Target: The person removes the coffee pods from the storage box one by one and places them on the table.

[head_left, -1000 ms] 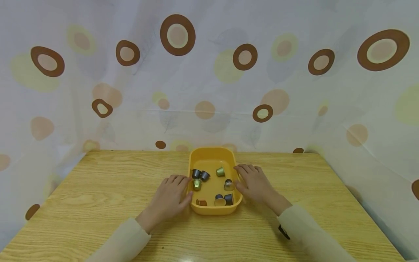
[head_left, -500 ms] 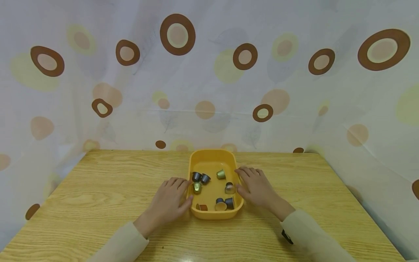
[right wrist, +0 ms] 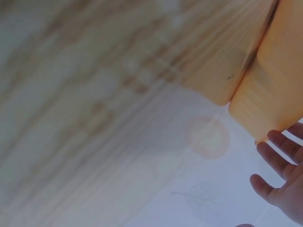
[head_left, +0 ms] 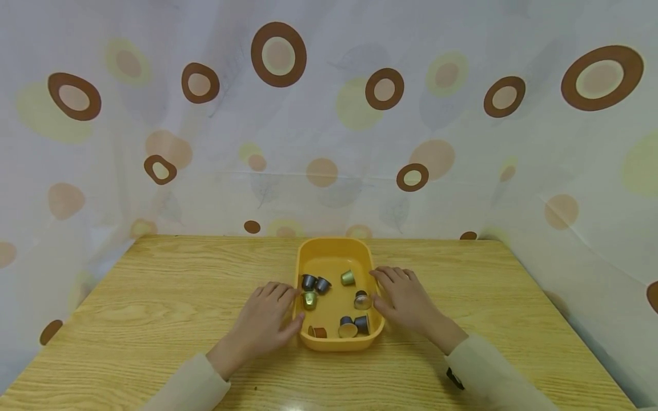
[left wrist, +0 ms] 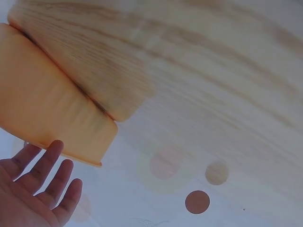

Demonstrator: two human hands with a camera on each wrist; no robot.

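Note:
A yellow plastic bin (head_left: 336,345) stands on the wooden table with several coffee capsules in it. Two dark capsules (head_left: 323,285) and a gold-green capsule (head_left: 309,300) lie along its left side. Farther right are a light green capsule (head_left: 347,278) and a silver-faced one (head_left: 362,301). Two dark blue capsules (head_left: 347,327) and a brown capsule (head_left: 319,332) lie near the front wall. My left hand (head_left: 264,319) touches the bin's left rim with nearly straight fingers (left wrist: 47,163). At the right rim rests my right hand (head_left: 406,299), its fingers (right wrist: 274,158) spread and relaxed.
The wood-grain table (head_left: 154,308) stretches out on both sides of the bin. A pale sheet (head_left: 329,114) with brown and yellow circles hangs behind the table and along its sides. A dark object (head_left: 454,378) shows under the right sleeve.
The bin has slid a little toward me, away from the back sheet, with its capsules. Both hands have moved back along with it, staying at its sides.

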